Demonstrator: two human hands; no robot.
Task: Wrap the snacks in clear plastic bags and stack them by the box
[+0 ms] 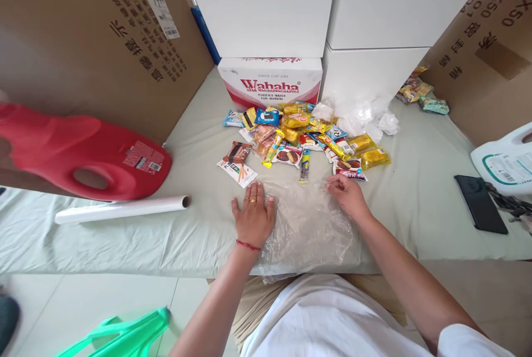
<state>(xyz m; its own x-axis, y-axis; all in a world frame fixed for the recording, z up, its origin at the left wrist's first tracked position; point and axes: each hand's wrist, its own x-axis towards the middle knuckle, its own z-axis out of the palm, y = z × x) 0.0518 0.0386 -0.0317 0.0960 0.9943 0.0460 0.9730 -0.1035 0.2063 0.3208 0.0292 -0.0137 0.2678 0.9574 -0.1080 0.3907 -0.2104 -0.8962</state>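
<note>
A crumpled piece of clear plastic film (307, 227) lies at the front of the cloth-covered surface, its near edge hanging over the side. My left hand (254, 217) rests flat against the film's left edge, palm down with fingers extended. At the film's far right corner, the thumb and fingers of my right hand (348, 196) are pinched on it. Just beyond both hands is a loose pile of wrapped snacks (295, 121). A white snack packet (238, 173) lies close to my left fingertips, and a chocolate pie packet (349, 169) lies just past my right hand.
A white roll (122, 210) and a red jug (87, 152) lie at left. Behind the snacks stand a Wahaha carton (270, 84) and white boxes (257, 2), with crumpled clear plastic (366, 116) alongside. A phone (481, 203) and white bottle (507, 160) are at right.
</note>
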